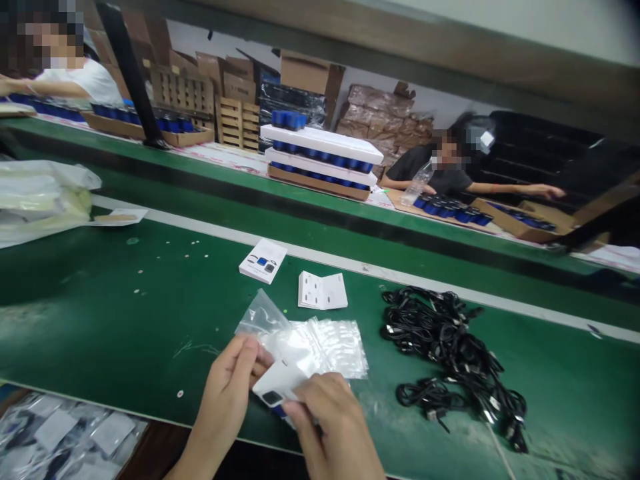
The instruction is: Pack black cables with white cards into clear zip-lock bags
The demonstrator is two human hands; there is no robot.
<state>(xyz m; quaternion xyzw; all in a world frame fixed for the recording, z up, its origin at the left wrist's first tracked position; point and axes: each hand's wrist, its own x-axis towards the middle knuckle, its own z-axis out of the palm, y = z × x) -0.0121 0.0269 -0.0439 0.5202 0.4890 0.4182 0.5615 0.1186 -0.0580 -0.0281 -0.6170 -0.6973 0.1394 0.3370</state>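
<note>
My left hand (233, 373) pinches a clear plastic bag (261, 313) near the green bench's front edge. In my right hand (333, 420) is a white printed leaflet (281, 381), its corner showing a dark picture, tilted against the bag's mouth; whether its tip is inside I cannot tell. Something blue peeks out below the leaflet. Just beyond my hands lies a fanned pile of clear bags (345, 347). Farther back are a stack of printed leaflets (263, 260) and an opened stack of folded leaflets (323, 291).
Coiled black cables (440, 340) lie in a heap on the right. A large plastic bag (45, 200) sits at the left, and a box of filled bags (65, 433) stands below the bench edge. Beyond, two people work beside trays of blue items (323, 160).
</note>
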